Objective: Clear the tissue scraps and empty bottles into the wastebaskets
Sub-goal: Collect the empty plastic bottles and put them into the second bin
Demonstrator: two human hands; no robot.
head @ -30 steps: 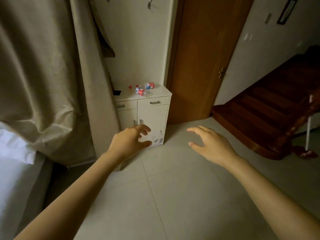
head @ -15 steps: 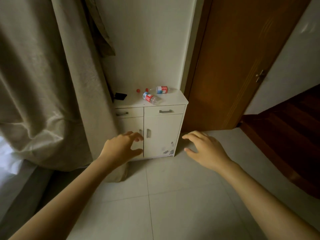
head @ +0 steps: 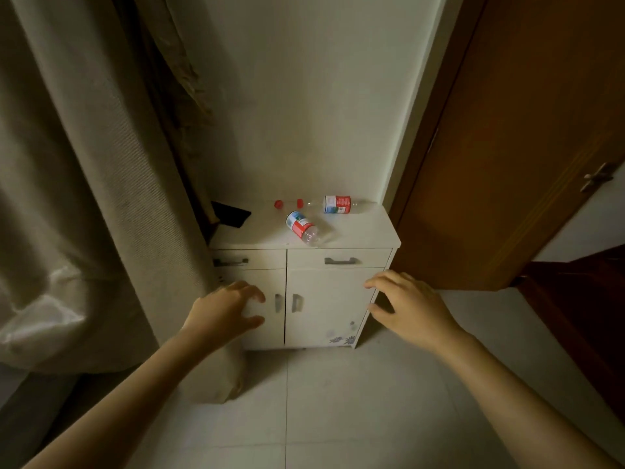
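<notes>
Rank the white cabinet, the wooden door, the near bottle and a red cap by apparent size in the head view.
1. wooden door
2. white cabinet
3. near bottle
4. red cap
The door stands partly out of frame.

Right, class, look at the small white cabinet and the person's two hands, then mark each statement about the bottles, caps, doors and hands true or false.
1. Two bottles lie on their sides on the cabinet top. True: the near bottle and the far bottle.
2. The left hand grips a bottle. False: it holds nothing, in front of the cabinet door.
3. Two red caps lie loose on the top. True.
4. The cabinet doors stand open. False: both are closed.
5. The right hand holds nothing. True.
</notes>
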